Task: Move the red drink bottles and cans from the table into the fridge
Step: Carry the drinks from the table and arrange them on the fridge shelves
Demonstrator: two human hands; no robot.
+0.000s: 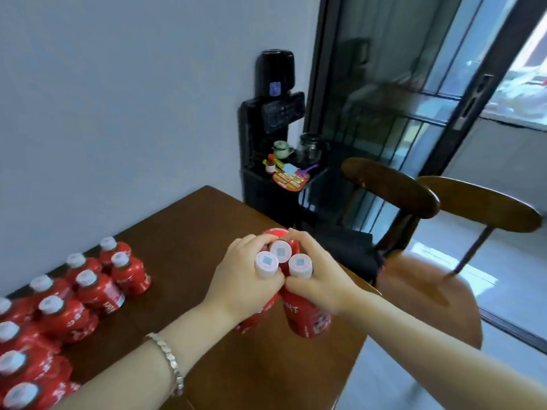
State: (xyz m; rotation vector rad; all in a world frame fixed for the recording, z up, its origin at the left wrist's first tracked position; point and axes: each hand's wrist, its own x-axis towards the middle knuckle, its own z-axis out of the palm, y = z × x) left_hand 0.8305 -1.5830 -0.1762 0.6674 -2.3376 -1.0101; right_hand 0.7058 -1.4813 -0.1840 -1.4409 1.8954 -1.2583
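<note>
**Three bottles locked between my two hands, caps up**

I hold a bundle of red bottles (305,318) squeezed between both palms, over the right, near part of the tabletop (189,232). My left hand (245,279) curls round the left side of the bundle and my right hand (319,276) curls round the right side. My fingertips meet at the far side and my thumbs press together at the near side. Three white caps stick up in the ring my fingers make. A red top shows just beyond my fingertips; I cannot tell whether it is a fourth bottle or a can.

The long axes run up and down, with the bottoms splayed a little outward below my hands. I cannot tell if the bottoms rest on the wood or hang just above it.

Neither hand is nearer: the load sits dead between them, so I judge both must travel together, keeping the inward squeeze. If one palm eases, a bottle would likely slip out downward.

The fridge is not in view. The remaining red bottles (97,291) stand in rows at the left, near end, well apart from my hands. A wooden chair (414,291) stands just beside the tabletop's right edge, so a swing to the right has to clear it.
</note>
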